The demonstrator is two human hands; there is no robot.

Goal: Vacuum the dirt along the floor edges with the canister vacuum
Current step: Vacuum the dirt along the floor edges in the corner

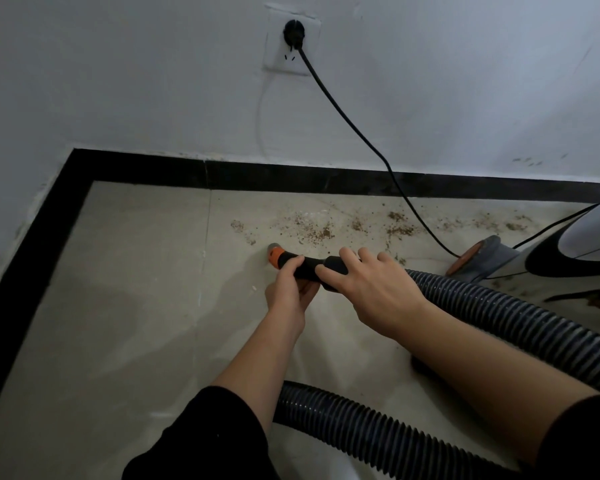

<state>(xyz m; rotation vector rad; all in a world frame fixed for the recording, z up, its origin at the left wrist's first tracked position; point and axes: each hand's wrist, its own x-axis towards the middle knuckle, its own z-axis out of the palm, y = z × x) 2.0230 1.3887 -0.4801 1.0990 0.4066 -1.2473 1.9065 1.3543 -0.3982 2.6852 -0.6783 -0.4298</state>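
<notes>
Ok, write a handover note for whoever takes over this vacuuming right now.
Left hand grips the black nozzle behind its orange tip; right hand grips the hose cuff.
Nozzle tip is low over the floor, pointing left.
Canister stands at right; cord is plugged into the wall socket.
Done: set-up, plugged in.
Left: brown dirt strewn along the black skirting, from near the nozzle to the canister.

no readable text, no labels, no brand marks, no numbers anywhere in view
</notes>
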